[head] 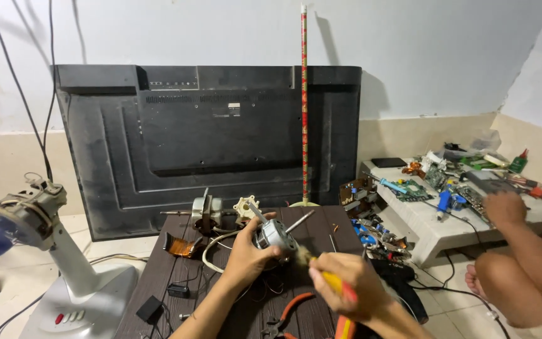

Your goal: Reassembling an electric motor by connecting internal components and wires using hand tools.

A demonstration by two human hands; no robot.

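Observation:
My left hand [250, 256] grips a silver fan-motor rotor [275, 233] with a steel shaft sticking out both ends, held above a dark slatted table [177, 270]. My right hand [350, 287] holds a brush with a yellow and red handle [335, 284], its bristles against the rotor's lower right side. A motor stator with copper windings [206, 213] and a cream plastic part [244, 207] lie on the table behind the rotor. Orange-handled pliers [286, 314] lie near the table's front edge.
A large black television back [208, 138] leans on the wall with a striped stick [304, 100] beside it. A stripped fan stand [64, 276] sits at left. At right another person [522, 263] sits by a low bench [440, 220] littered with circuit boards.

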